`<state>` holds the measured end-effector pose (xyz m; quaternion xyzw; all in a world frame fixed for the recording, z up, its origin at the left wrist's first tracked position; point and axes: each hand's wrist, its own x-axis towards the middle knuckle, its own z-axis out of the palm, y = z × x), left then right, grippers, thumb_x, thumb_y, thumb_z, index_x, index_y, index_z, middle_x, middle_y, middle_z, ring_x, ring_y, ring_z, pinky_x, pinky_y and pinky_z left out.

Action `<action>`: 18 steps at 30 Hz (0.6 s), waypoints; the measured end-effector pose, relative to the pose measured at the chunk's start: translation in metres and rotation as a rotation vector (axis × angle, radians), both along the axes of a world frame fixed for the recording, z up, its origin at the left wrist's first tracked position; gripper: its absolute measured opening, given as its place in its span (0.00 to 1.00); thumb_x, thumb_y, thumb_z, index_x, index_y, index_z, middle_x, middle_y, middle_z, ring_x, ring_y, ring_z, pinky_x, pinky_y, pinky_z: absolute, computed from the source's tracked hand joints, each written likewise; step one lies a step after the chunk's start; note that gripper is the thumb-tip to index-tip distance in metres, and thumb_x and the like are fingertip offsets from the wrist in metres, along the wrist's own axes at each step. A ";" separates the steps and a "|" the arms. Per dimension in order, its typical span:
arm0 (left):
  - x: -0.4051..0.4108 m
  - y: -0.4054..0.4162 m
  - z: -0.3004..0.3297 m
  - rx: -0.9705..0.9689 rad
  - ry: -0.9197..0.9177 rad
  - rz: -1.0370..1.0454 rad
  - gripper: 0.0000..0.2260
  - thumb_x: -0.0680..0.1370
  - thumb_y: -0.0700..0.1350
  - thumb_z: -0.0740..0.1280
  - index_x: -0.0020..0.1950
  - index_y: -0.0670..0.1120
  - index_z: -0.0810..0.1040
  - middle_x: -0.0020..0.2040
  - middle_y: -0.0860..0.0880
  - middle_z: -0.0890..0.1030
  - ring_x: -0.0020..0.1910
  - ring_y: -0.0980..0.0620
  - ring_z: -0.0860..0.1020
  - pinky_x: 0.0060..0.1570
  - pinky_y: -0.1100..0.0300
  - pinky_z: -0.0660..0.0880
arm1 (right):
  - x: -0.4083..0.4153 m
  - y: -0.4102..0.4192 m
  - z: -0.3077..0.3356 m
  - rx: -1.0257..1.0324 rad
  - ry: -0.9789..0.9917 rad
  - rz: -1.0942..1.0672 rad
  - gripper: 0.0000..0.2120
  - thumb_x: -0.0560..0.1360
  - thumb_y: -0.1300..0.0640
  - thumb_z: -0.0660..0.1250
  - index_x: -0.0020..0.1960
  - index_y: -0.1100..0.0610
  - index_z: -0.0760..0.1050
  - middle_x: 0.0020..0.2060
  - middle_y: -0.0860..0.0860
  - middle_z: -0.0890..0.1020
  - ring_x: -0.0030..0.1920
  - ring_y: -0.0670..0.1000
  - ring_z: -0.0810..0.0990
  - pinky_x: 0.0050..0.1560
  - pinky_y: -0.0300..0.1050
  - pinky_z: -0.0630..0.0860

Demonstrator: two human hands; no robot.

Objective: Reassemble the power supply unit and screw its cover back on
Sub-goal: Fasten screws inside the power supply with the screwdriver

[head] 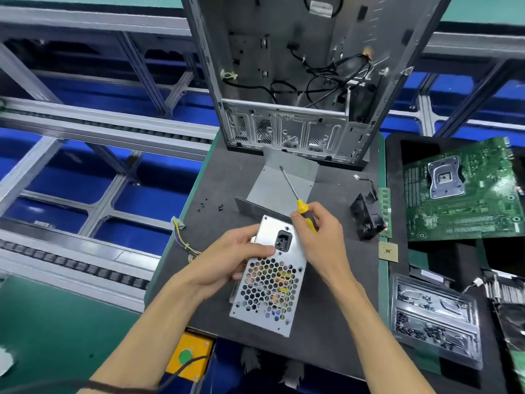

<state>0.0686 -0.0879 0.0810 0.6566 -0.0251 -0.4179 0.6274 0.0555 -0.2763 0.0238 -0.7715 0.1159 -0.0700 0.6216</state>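
Fingers of the left hand [227,257] are curling round the left edge of the power supply unit [268,275], thumb lying flat across its rear panel beside the black mains socket [283,240], holding it tilted above the near middle of the grey mat [216,177]. Fingers of the right hand [319,237] are wrapping round the yellow handle of the screwdriver [299,199], its shaft pointing away from the unit, so no screw is being driven now.

Just beyond, near the mat's middle, the bent metal cover [279,184] is lying apart from the unit, and small black screws [210,206] are sitting loose to its left. Judging from this, the cover is not yet fitted and every screw is left to do. Whether the internals are fully seated cannot be told through the honeycomb grille.

At the mat's far edge the stripped computer case [295,81] is standing open. To the right a green motherboard [463,191], a black fan [366,218] and a clear plastic tray [434,319] are lying.

No brand, label or writing is readable.
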 end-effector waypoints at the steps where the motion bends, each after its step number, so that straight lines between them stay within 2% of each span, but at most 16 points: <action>1: 0.002 0.001 -0.001 0.015 0.004 -0.009 0.13 0.81 0.41 0.68 0.63 0.51 0.82 0.46 0.43 0.79 0.32 0.53 0.69 0.23 0.65 0.59 | 0.001 0.001 -0.002 0.004 0.002 -0.011 0.13 0.79 0.52 0.67 0.39 0.56 0.70 0.27 0.43 0.65 0.30 0.45 0.61 0.30 0.35 0.60; 6: 0.014 0.003 -0.003 0.036 0.051 -0.059 0.11 0.82 0.43 0.67 0.63 0.50 0.82 0.40 0.46 0.79 0.29 0.54 0.68 0.23 0.66 0.60 | 0.007 0.001 -0.003 -0.034 0.003 -0.045 0.13 0.79 0.53 0.68 0.39 0.54 0.70 0.26 0.42 0.65 0.29 0.44 0.61 0.30 0.35 0.61; 9: 0.019 0.001 -0.006 0.037 0.045 -0.031 0.11 0.80 0.41 0.69 0.62 0.48 0.83 0.41 0.44 0.80 0.27 0.55 0.69 0.22 0.66 0.60 | 0.009 -0.001 -0.003 -0.052 0.013 -0.039 0.13 0.80 0.53 0.68 0.39 0.52 0.71 0.26 0.42 0.66 0.29 0.44 0.62 0.30 0.34 0.61; 13: 0.020 -0.002 -0.010 -0.019 0.109 0.006 0.11 0.79 0.41 0.70 0.61 0.48 0.84 0.40 0.47 0.82 0.27 0.57 0.72 0.23 0.67 0.62 | 0.009 -0.002 -0.002 -0.038 0.025 -0.037 0.12 0.80 0.53 0.68 0.40 0.53 0.72 0.27 0.43 0.67 0.29 0.43 0.62 0.30 0.34 0.62; 18: 0.031 -0.006 -0.004 0.007 0.124 -0.092 0.06 0.81 0.40 0.68 0.53 0.44 0.84 0.35 0.48 0.79 0.25 0.57 0.71 0.21 0.67 0.61 | 0.009 -0.002 0.002 -0.054 0.030 -0.039 0.12 0.80 0.55 0.69 0.40 0.55 0.72 0.26 0.42 0.66 0.29 0.43 0.62 0.30 0.33 0.62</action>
